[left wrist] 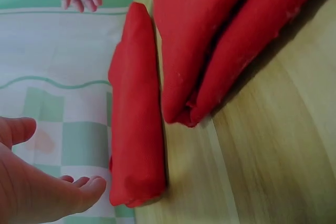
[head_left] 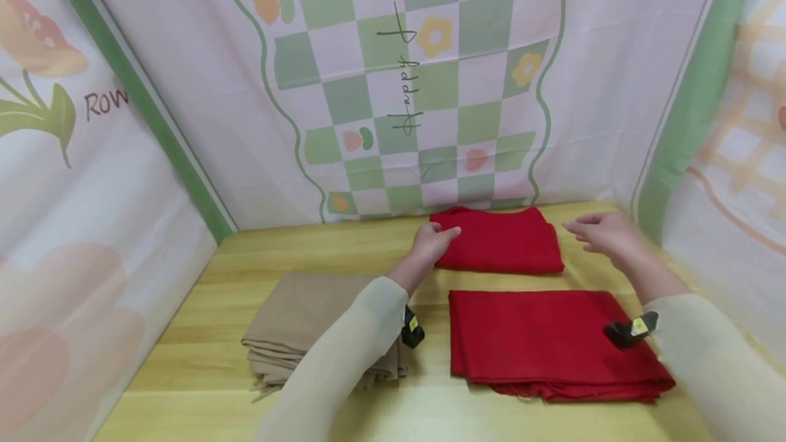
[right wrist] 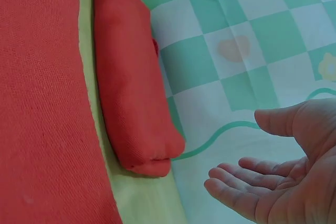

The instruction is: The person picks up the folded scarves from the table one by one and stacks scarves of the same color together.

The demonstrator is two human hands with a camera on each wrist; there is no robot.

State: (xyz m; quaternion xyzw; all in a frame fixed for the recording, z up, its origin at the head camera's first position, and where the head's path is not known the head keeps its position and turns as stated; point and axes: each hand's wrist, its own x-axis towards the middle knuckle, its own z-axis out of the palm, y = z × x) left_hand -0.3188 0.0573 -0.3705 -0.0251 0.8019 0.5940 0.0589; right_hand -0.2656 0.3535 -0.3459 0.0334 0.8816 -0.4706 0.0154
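Note:
A folded red cloth lies at the back of the wooden table, against the printed curtain. My left hand is at its left end, held above the table; in the left wrist view the thumb and fingers stand apart with nothing between them. Off the cloth's right end hovers my right hand, its fingers extended and holding nothing in the right wrist view. Nearer to me is a larger folded red cloth, its layers showing at the front edge, below my right wrist.
Left of the red cloths, a stack of folded brown cloth lies partly hidden behind my left forearm. Printed curtains close off the back and both sides of the wooden table. Each wrist carries a black strapped device.

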